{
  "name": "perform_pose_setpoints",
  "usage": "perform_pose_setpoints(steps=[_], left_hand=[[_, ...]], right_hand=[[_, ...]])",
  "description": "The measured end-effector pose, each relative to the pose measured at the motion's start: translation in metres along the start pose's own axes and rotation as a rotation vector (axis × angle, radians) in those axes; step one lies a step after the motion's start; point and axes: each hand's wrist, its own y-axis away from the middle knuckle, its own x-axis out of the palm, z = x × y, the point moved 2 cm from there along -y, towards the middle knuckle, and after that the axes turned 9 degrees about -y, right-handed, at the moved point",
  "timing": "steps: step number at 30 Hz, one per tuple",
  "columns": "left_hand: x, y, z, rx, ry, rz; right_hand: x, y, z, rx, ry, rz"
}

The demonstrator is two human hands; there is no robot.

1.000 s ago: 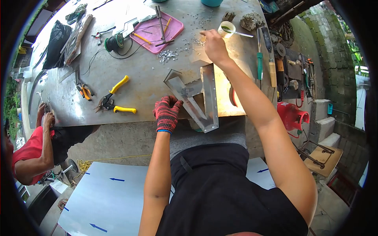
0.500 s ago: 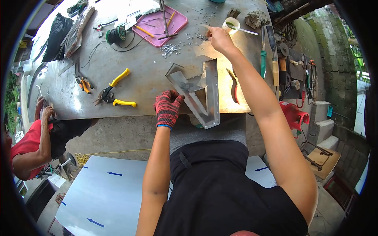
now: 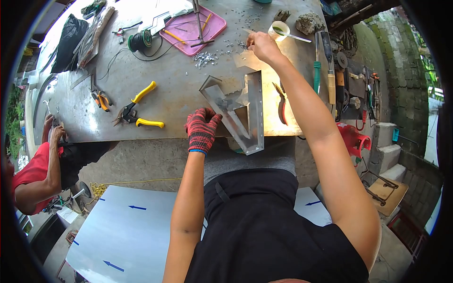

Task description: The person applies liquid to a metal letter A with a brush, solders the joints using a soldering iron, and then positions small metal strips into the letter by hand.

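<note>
My left hand, in a red and black knit glove, is at the table's front edge. Its fingers are curled, and whatever they may hold is hidden. Just right of it lies a V-shaped sheet-metal channel piece, its lower tip reaching past the edge. My bare right hand is stretched far across the table with fingers pinched together; I cannot make out what is in them. Close to those fingers are scattered small metal bits and a white cup with green stuff and a stick in it.
Yellow-handled snips, orange-handled pliers and red-handled pliers lie on the metal table. Behind are a pink tray and a wire spool. Another person works at the left. Blue-arrowed sheets lie below.
</note>
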Motion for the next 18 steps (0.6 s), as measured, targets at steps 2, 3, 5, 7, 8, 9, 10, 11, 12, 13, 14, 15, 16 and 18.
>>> perform_pose_setpoints(steps=[2,3,5,7,8,9,10,11,12,13,14,15,16,18], left_hand=[[-0.0011,0.0,0.0002,-0.004,0.002,0.01],[-0.0012,0.0,0.0001,-0.01,0.004,0.012],[0.0,-0.0001,0.0002,-0.015,0.008,0.017],[0.0018,-0.001,0.0024,-0.004,0.032,0.003],[0.0027,-0.0014,0.003,-0.004,0.031,0.004],[0.0037,-0.0017,0.0036,0.003,0.02,-0.001],[0.0033,-0.0016,0.0033,0.009,0.01,-0.007],[0.0031,-0.0013,0.0034,0.005,0.008,-0.007],[0.0032,-0.0013,0.0031,0.004,0.011,-0.005],[0.003,-0.0012,0.003,0.003,0.014,-0.002],[0.003,-0.0012,0.0033,0.002,0.013,-0.001],[0.0029,-0.0013,0.0031,-0.003,0.033,-0.007],[0.003,-0.001,0.0031,-0.009,0.053,-0.012],[0.0039,-0.0012,0.0035,-0.004,0.043,-0.013]], right_hand=[[0.002,0.0006,-0.0047,-0.035,0.009,-0.04],[0.0024,0.0004,-0.0067,-0.069,0.021,-0.081],[0.0014,-0.0023,-0.006,-0.028,-0.005,-0.032],[0.0016,-0.0036,-0.0055,0.012,-0.031,0.015],[0.0028,-0.0034,-0.0047,0.014,-0.017,0.017],[0.0043,-0.003,-0.0037,0.015,-0.004,0.02],[0.0047,-0.003,-0.0026,0.014,-0.007,0.022],[0.0047,-0.0033,-0.0014,0.001,0.005,0.02],[0.0048,-0.0036,-0.0003,-0.011,0.017,0.017],[0.0048,-0.0036,0.0011,-0.011,0.014,0.019],[0.0041,-0.0036,0.0023,-0.025,0.031,0.027],[0.0033,-0.0033,0.0033,-0.038,0.049,0.034],[0.0034,-0.0029,0.0023,-0.037,0.048,0.034],[0.0032,-0.0047,0.0013,-0.028,0.054,0.057]])
